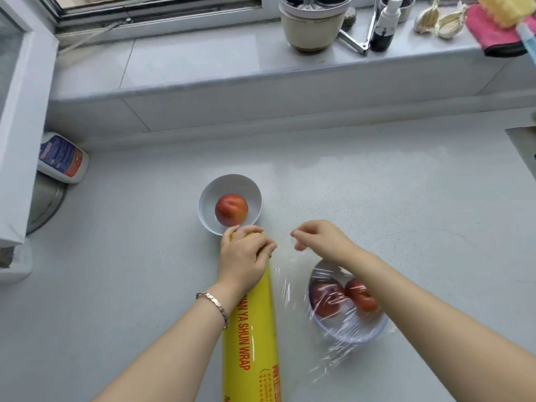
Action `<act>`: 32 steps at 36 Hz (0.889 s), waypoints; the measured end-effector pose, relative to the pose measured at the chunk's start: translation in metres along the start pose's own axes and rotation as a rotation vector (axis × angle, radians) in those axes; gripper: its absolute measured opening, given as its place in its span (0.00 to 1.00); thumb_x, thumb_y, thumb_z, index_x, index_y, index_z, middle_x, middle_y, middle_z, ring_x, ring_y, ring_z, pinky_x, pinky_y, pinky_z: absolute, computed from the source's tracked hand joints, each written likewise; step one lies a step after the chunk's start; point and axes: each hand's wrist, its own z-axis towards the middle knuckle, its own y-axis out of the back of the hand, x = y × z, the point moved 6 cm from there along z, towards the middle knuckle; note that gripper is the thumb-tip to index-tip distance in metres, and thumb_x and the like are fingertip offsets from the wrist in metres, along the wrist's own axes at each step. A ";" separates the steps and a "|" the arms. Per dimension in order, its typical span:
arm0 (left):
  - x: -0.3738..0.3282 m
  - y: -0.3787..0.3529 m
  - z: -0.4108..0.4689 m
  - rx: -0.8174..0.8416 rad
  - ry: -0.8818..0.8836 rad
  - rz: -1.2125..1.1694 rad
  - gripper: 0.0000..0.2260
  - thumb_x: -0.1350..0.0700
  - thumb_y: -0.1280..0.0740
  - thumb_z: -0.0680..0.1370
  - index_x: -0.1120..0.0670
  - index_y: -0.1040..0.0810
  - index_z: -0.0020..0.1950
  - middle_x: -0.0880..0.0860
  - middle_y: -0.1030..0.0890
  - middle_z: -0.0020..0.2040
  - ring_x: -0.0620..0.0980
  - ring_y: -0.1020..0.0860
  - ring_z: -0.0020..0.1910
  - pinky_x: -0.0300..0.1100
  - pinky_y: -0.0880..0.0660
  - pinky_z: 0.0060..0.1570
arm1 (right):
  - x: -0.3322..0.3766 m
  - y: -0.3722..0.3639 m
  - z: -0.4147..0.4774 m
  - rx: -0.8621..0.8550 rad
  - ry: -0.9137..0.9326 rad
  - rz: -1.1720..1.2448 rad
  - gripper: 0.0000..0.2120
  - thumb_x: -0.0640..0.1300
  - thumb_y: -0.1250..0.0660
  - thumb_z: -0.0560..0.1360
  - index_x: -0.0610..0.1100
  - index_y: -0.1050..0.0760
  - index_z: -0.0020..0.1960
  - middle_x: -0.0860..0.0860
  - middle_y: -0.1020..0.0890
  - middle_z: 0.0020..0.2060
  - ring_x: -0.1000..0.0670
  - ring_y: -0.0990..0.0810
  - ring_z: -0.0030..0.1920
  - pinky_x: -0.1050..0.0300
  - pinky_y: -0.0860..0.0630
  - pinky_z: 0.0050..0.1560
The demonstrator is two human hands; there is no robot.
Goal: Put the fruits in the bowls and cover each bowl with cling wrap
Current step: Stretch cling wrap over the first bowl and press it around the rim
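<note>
The countertop point(377, 184) looked smooth and speckled, the cling wrap roll point(252, 329) glossy; crinkled clear film point(333, 297) shone at five o'clock; the bracelet point(216, 304) was polished metal.

Yellow cling wrap roll point(252, 338) at counter's point(377, 198) front edge is showing red "…AN YA SHUN WRAP" lengthwise, w/ bottle point(62, 158) label at left edge unreadable.

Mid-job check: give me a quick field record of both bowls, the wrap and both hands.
far bowl: white, on the counter, one red fruit inside, no wrap
near bowl: two red fruits inside, cling film draped over it, wrinkled
wrap roll: yellow, left of the near bowl, film running from it
left hand: grips the roll's far end
right hand: fingers curled at the film's far edge; pinch unclear
</note>
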 end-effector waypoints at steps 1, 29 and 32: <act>0.001 0.001 -0.001 -0.003 0.006 -0.017 0.12 0.49 0.39 0.73 0.51 0.19 0.36 0.45 0.19 0.37 0.41 0.28 0.51 0.42 0.43 0.59 | 0.003 0.000 -0.003 -0.015 -0.002 0.097 0.07 0.39 0.38 0.74 0.44 0.22 0.46 0.53 0.19 0.33 0.55 0.22 0.38 0.60 0.28 0.47; 0.018 -0.006 -0.076 0.149 1.061 -0.630 0.36 0.49 0.22 0.65 0.51 0.37 0.66 0.51 0.26 0.56 0.50 0.24 0.50 0.43 0.27 0.48 | 0.004 -0.041 -0.040 -0.027 0.231 -0.500 0.14 0.52 0.39 0.76 0.42 0.22 0.43 0.45 0.18 0.46 0.44 0.22 0.50 0.52 0.29 0.51; 0.017 -0.006 -0.077 0.167 1.074 -0.605 0.41 0.41 0.23 0.58 0.49 0.36 0.66 0.53 0.28 0.62 0.52 0.24 0.55 0.49 0.25 0.56 | 0.003 -0.041 -0.041 -0.037 0.233 -0.515 0.14 0.53 0.38 0.75 0.44 0.25 0.38 0.46 0.19 0.44 0.43 0.22 0.48 0.51 0.29 0.50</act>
